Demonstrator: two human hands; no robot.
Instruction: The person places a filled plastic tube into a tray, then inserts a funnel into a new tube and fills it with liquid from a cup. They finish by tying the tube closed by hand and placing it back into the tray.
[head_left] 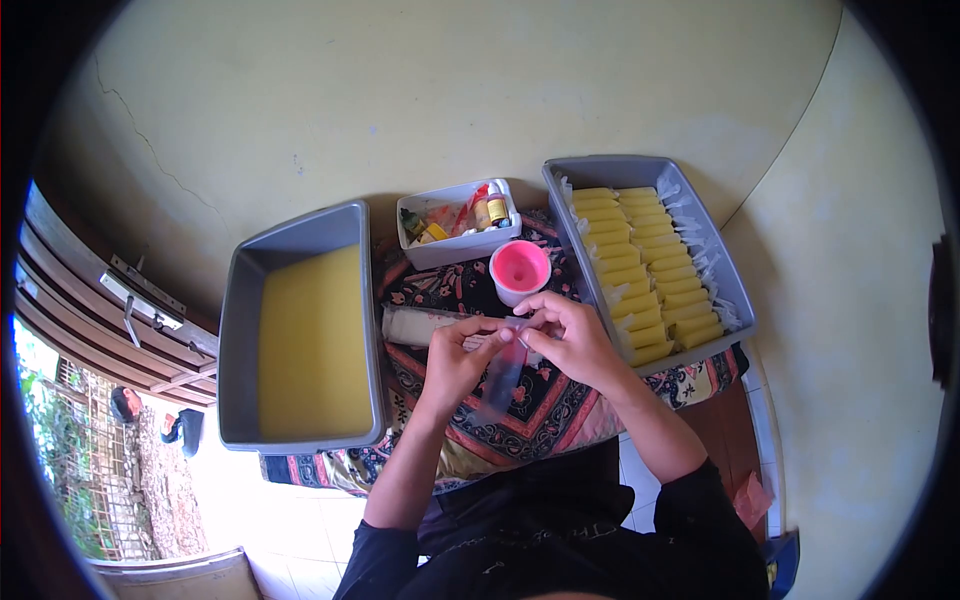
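Note:
My left hand (458, 362) and my right hand (572, 342) meet over the table, both pinching the top edge of a narrow clear plastic bag (504, 382). The bag hangs down flat between them. Just beyond my right fingers, a pink funnel (521, 267) sits in a white cup (512, 297). Partly behind my left hand lies a whitish plastic packet (408, 326). On the left, a grey tub (376, 340) holds yellow liquid (315, 345). Another grey tub (735, 285), on the right, holds rows of plastic bags filled with yellow (640, 262).
A white basket (447, 254) with a small bottle (497, 208) and other small items stands at the back, near the wall (450, 100). Patterned cloth (560, 415) covers the table. Slatted shutters (110, 330) stand at the left, and a pink plastic bag (752, 500) lies low at the right.

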